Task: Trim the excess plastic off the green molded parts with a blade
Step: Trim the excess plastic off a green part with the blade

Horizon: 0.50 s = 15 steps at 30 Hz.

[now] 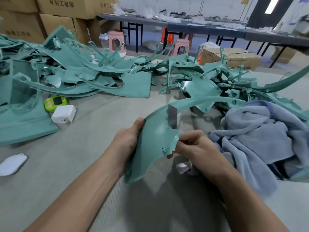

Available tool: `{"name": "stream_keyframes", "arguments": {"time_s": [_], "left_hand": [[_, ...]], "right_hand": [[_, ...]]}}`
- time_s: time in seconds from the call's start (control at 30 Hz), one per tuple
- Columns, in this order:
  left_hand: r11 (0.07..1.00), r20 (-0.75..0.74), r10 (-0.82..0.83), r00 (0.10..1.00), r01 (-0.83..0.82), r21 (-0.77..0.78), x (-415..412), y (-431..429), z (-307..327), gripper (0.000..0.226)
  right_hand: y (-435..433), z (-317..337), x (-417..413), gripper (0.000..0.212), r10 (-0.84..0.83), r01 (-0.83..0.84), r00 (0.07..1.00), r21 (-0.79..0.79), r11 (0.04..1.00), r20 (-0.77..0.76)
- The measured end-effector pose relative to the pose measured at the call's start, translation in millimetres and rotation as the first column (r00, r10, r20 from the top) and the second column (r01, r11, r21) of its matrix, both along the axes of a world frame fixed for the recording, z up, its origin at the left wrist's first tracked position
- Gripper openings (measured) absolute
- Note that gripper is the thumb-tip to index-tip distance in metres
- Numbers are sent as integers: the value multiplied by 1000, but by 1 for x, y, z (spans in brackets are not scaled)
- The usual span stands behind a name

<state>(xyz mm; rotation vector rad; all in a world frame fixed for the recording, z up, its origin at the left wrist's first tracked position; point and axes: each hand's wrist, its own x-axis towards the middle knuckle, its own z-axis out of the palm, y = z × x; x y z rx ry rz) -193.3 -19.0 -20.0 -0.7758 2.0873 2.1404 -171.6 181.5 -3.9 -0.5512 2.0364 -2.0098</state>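
Note:
I hold a long curved green molded part upright over the grey mat. My left hand grips its left edge, thumb on the rim. My right hand is closed on a thin grey metal blade that rises behind the part's inner edge, its flat side lying against the plastic near a notch. The part's thin arm sweeps up and to the right. A large pile of green molded parts lies across the mat beyond my hands.
A blue-grey towel is bunched at the right. A white charger block and a lime-green gadget sit at left, a white pad nearer. Cardboard boxes, pink stools and long dark tables stand behind.

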Motion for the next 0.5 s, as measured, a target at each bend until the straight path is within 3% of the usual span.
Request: {"name": "stream_keyframes", "arguments": {"time_s": [0.2, 0.3, 0.5], "left_hand": [[997, -68, 74, 995, -75, -17, 3, 0, 2, 54], [986, -88, 164, 982, -161, 37, 1, -13, 5, 52], [987, -110, 156, 982, -150, 60, 0, -17, 3, 55]], "right_hand": [[6, -4, -2, 21, 13, -14, 998, -8, 1000, -60], [13, -5, -3, 18, 46, -49, 998, -86, 995, -40], [1, -3, 3, 15, -164, 153, 982, -118, 981, -95]]}}
